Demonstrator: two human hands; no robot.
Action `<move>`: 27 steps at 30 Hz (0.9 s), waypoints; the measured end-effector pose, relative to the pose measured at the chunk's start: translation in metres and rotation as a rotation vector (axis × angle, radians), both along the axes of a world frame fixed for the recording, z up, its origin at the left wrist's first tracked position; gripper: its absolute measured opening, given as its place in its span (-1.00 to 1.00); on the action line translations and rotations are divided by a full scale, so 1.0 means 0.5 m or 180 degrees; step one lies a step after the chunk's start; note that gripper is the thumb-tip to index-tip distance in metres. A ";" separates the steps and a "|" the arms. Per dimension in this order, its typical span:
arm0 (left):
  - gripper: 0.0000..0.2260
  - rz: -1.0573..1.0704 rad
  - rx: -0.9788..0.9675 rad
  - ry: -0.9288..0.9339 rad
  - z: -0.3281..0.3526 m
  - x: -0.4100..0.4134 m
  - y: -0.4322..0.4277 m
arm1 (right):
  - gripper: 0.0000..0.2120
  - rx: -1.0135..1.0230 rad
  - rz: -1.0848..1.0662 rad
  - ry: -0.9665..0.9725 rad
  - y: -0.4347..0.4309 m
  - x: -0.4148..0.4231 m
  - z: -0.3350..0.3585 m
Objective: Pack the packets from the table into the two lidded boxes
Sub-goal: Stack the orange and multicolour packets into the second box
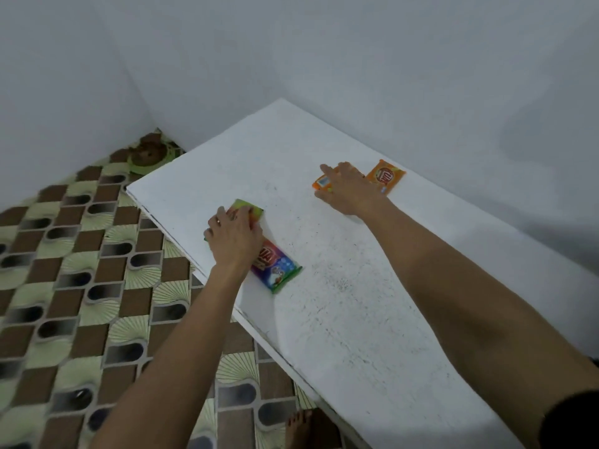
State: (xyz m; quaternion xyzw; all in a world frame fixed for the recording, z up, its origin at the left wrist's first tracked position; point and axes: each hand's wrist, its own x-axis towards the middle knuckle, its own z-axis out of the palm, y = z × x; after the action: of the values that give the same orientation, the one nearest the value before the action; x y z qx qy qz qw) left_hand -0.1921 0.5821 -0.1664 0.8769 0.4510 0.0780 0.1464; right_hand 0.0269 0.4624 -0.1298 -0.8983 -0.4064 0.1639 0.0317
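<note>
Four packets show on the white desk [340, 286], and no lidded boxes are in view. Nearest you, the rainbow-coloured packet [275, 268] lies half under your left hand [233, 236], its long axis slanting away toward the desk's left edge; its red lettering is too blurred to read. Your fingers bend over the green packet [249, 209] just beyond, gripping or only pressing, I cannot tell. Farther out, your right hand [350, 189] lies flat, fingers spread, on an orange packet [322, 183]. A second orange packet [387, 176] sits just beside it on the right, logo unreadable.
</note>
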 end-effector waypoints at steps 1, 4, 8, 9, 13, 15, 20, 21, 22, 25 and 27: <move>-0.64 0.0019 -0.0012 0.0026 -0.002 0.002 0.004 | -0.33 -0.0170 0.0016 -0.0014 0.011 0.010 -0.009; -0.66 0.0035 -0.0050 0.0023 -0.004 0.008 0.011 | -0.42 -0.0604 0.0198 -0.0140 0.031 0.024 -0.019; -0.65 -0.0005 -0.0049 0.0077 -0.003 0.011 0.017 | -0.59 -0.0712 0.0398 -0.0526 0.033 -0.003 -0.020; -0.64 -0.0035 -0.0029 0.0084 -0.003 0.012 0.019 | -0.59 -0.0665 0.0317 -0.0568 0.032 -0.006 -0.021; -0.59 -0.0213 0.0050 0.0024 -0.002 0.016 0.023 | -0.66 -0.0421 0.0309 -0.0643 0.008 -0.012 -0.033; -0.54 -0.0284 0.0155 -0.0116 0.003 0.015 0.022 | -0.71 -0.0135 0.0302 -0.0693 -0.013 -0.020 -0.033; -0.38 -0.0353 0.0197 -0.0796 0.045 0.024 0.000 | -0.65 0.0797 0.0242 -0.0693 -0.068 -0.045 -0.030; -0.36 -0.0386 0.0178 -0.0984 0.056 0.028 -0.008 | -0.61 0.0930 0.0177 -0.0627 -0.079 -0.050 -0.024; -0.36 -0.0412 0.0115 -0.1188 0.064 0.032 -0.018 | -0.58 0.1073 0.0128 -0.0551 -0.091 -0.054 -0.014; -0.46 -0.0435 -0.0338 -0.1857 0.088 0.045 -0.058 | -0.65 0.1642 -0.0044 -0.0156 -0.141 -0.074 0.033; -0.60 -0.0341 -0.0683 -0.2111 0.104 0.052 -0.091 | -0.70 0.1972 -0.0257 0.0179 -0.188 -0.094 0.066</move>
State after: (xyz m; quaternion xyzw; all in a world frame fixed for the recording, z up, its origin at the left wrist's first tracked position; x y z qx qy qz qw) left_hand -0.1660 0.5367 -0.1143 0.8059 0.3379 0.3029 0.3802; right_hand -0.0203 0.3685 -0.0966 -0.8564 -0.4000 0.0556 0.3217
